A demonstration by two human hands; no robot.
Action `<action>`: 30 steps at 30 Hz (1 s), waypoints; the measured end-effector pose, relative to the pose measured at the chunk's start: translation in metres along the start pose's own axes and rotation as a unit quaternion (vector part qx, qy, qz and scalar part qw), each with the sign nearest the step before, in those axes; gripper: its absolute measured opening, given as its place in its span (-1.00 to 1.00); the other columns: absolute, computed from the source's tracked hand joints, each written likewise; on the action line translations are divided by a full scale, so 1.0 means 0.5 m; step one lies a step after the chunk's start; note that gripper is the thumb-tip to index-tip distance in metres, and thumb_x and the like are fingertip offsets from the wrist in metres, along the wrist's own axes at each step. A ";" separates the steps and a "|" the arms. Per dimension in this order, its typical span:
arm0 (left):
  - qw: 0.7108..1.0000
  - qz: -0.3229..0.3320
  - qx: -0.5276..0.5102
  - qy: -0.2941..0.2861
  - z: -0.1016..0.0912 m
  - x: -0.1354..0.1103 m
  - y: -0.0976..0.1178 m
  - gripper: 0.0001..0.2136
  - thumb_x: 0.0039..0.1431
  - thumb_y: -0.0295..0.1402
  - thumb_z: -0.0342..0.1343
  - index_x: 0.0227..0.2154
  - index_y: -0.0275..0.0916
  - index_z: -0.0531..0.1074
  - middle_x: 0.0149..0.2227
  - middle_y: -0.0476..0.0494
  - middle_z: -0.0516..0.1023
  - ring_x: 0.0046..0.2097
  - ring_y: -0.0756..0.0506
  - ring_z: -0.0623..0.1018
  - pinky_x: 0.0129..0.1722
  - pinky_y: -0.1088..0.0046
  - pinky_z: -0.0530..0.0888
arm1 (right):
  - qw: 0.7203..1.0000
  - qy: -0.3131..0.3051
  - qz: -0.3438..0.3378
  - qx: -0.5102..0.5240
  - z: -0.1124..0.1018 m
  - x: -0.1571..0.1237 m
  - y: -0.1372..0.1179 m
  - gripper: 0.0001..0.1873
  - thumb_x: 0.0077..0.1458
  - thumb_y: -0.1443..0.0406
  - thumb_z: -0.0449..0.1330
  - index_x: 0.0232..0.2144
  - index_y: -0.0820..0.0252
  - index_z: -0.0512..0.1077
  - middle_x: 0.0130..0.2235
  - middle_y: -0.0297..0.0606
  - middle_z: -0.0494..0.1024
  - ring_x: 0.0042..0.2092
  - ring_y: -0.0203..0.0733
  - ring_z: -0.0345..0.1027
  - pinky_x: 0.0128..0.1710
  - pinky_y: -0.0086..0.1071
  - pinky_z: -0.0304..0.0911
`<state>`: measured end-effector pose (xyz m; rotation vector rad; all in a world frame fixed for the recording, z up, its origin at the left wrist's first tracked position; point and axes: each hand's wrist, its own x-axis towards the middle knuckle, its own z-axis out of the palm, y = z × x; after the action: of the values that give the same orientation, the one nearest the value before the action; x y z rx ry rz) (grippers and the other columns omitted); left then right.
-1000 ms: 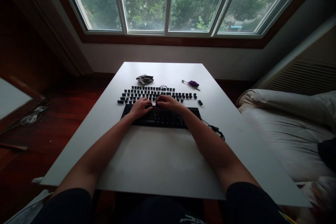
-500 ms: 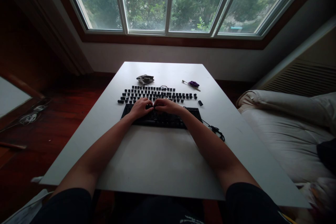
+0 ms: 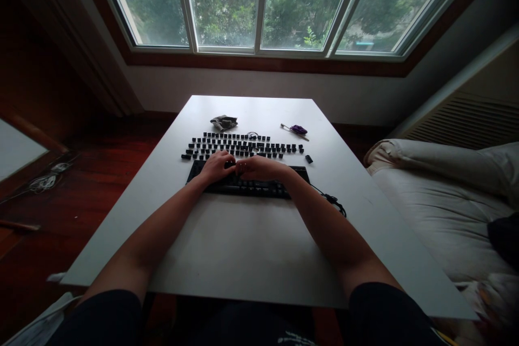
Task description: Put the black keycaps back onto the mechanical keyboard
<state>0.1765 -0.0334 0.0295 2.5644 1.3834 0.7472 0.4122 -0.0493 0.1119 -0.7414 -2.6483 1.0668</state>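
A black keyboard [image 3: 259, 188] lies on the white table [image 3: 251, 248]. Both my hands rest on its upper half, touching each other near the middle. My left hand [image 3: 216, 166] has its fingers curled down onto the keyboard. My right hand [image 3: 258, 167] is curled too, its fingertips pressed close by the left hand's. What the fingers pinch, if anything, is too small to make out. Just beyond the keyboard, several loose black keycaps [image 3: 243, 146] are laid out in rows. One lone keycap [image 3: 309, 159] lies to the right.
A grey crumpled cloth [image 3: 224, 122] and a purple-headed brush [image 3: 297, 130] lie further back on the table. The keyboard's cable [image 3: 334, 203] coils at the right. A white cushioned sofa [image 3: 446, 194] stands on the right, and a wide window [image 3: 259, 2] is beyond the table.
My right hand has slid left along the keyboard until it meets the left hand. The left hand has barely moved.
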 end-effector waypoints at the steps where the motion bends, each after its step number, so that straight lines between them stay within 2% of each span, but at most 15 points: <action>1: 1.000 -0.001 0.000 -0.001 0.000 0.000 0.000 -0.82 0.20 -0.22 0.20 -0.19 -0.14 0.55 -0.18 -0.14 0.51 -0.09 -0.20 0.45 -0.07 0.24 0.39 | 1.000 0.002 0.001 -0.011 0.000 -0.001 -0.008 -0.80 0.11 0.39 0.25 -0.17 0.19 0.53 -0.31 -0.31 0.58 -0.30 -0.24 0.43 -0.28 -0.42 0.24; 5: 1.000 -0.003 -0.005 -0.004 0.000 0.001 0.000 -0.82 0.19 -0.21 0.19 -0.20 -0.14 0.56 -0.17 -0.15 0.51 -0.08 -0.20 0.45 -0.06 0.24 0.39 | 0.999 -0.014 0.004 -0.049 0.005 0.000 -0.026 -0.77 0.09 0.45 0.23 -0.17 0.21 0.52 -0.32 -0.30 0.58 -0.31 -0.25 0.41 -0.30 -0.43 0.20; 9: 1.000 0.004 0.000 -0.001 0.001 0.001 -0.002 -0.81 0.18 -0.22 0.19 -0.19 -0.14 0.55 -0.18 -0.14 0.51 -0.08 -0.20 0.45 -0.07 0.24 0.39 | 0.998 -0.006 0.005 -0.062 0.011 0.001 -0.018 -0.75 0.04 0.49 0.21 -0.20 0.21 0.50 -0.30 -0.30 0.56 -0.32 -0.27 0.37 -0.32 -0.45 0.18; 14: 1.000 0.001 -0.003 0.001 0.001 0.000 -0.001 -0.82 0.19 -0.22 0.19 -0.20 -0.14 0.55 -0.18 -0.14 0.51 -0.09 -0.19 0.44 -0.07 0.24 0.39 | 1.000 0.004 -0.010 -0.026 0.017 0.006 0.000 -0.85 0.11 0.35 0.24 -0.23 0.19 0.53 -0.30 -0.32 0.58 -0.32 -0.26 0.37 -0.32 -0.44 0.20; 17: 1.000 -0.004 -0.010 0.000 0.000 0.000 0.000 -0.82 0.19 -0.20 0.20 -0.20 -0.13 0.55 -0.18 -0.14 0.51 -0.09 -0.20 0.45 -0.08 0.24 0.39 | 1.000 -0.004 -0.012 -0.005 0.015 0.007 0.013 -0.84 0.16 0.30 0.23 -0.22 0.16 0.58 -0.29 -0.33 0.61 -0.33 -0.27 0.38 -0.31 -0.43 0.23; 23: 1.000 -0.008 -0.011 0.002 -0.003 -0.002 0.004 -0.83 0.19 -0.22 0.21 -0.20 -0.12 0.55 -0.18 -0.14 0.51 -0.07 -0.21 0.45 -0.05 0.22 0.40 | 0.992 -0.040 -0.003 0.116 0.001 0.001 0.058 -0.70 0.20 0.15 0.25 -0.11 0.18 0.61 -0.22 -0.28 0.66 -0.23 -0.23 0.48 -0.19 -0.41 0.34; 30: 1.000 0.000 -0.003 0.003 0.000 -0.002 0.001 -0.82 0.20 -0.20 0.20 -0.19 -0.13 0.55 -0.18 -0.13 0.50 -0.09 -0.20 0.45 0.02 0.18 0.38 | 0.961 -0.066 0.037 0.267 -0.004 -0.007 0.081 -0.53 0.10 0.02 0.34 -0.10 0.25 0.61 -0.11 -0.14 0.67 -0.12 -0.15 0.55 -0.10 -0.37 0.43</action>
<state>0.1765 -0.0343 0.0295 2.5595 1.3809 0.7574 0.4310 -0.0248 0.0855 -0.6686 -2.2633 1.7997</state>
